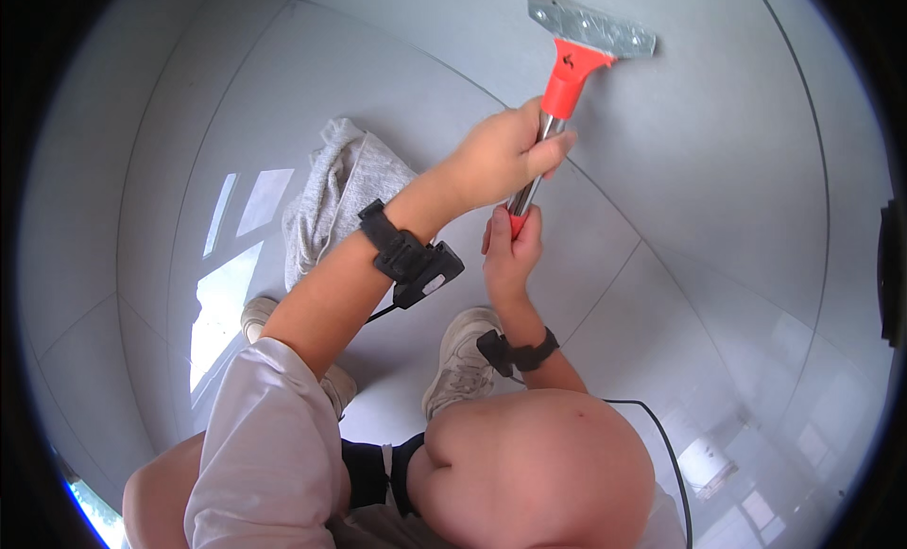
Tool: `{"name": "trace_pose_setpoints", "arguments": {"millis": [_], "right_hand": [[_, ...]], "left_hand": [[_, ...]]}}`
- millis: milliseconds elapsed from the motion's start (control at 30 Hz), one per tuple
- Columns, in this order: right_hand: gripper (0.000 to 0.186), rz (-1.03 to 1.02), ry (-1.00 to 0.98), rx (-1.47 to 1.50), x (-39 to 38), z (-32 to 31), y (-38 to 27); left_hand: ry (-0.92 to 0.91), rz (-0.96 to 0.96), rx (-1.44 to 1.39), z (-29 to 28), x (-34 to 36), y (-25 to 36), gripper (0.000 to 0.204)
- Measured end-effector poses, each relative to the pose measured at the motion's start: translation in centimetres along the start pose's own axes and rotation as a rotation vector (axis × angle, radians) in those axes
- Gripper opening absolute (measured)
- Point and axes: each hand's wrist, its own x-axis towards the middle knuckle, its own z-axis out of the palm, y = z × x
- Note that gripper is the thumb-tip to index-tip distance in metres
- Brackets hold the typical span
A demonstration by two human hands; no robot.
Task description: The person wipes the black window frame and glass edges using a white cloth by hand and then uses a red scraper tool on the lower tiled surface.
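Note:
A scraper (551, 124) with a wide metal blade, a red head and a shiny metal handle stretches up toward the top right. My left hand (510, 157) is wrapped round the upper metal shaft, just below the red head. Lower down, my right hand (513, 247) grips the red end of the handle. The blade (590, 27) lies along a large grey tile surface; I cannot tell whether its edge touches it. Each wrist wears a black strap with a small black device, the left one (416, 261) being larger in view.
A crumpled grey cloth (345, 204) lies on the tiles left of my left forearm. My shoes (463, 360) are on the floor below my hands. A black cable (666, 445) curves past my bent right knee (548, 464). A white, rounded object (704, 464) shows at lower right.

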Motion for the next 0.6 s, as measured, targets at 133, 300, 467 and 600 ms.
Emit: {"name": "trace_pose_setpoints", "arguments": {"millis": [133, 300, 467, 600], "right_hand": [[0.014, 0.075, 0.023, 0.040, -0.9, 0.0, 1.6], [0.014, -0.004, -0.038, 0.095, 0.3, 0.3, -0.1], [0.014, 0.012, -0.041, 0.114, -0.2, 0.5, 0.8], [0.013, 0.043, -0.030, 0.101, -0.3, 0.2, 0.5]], "left_hand": [[-0.038, -0.081, 0.122, 0.7, -0.4, 0.1, 0.031], [0.017, 0.030, 0.168, 0.1, 0.1, 1.1, 0.033], [0.033, 0.003, 0.235, 0.4, -0.1, 0.5, 0.038], [0.013, -0.029, 0.210, 0.4, -0.2, 0.9, 0.030]]}}
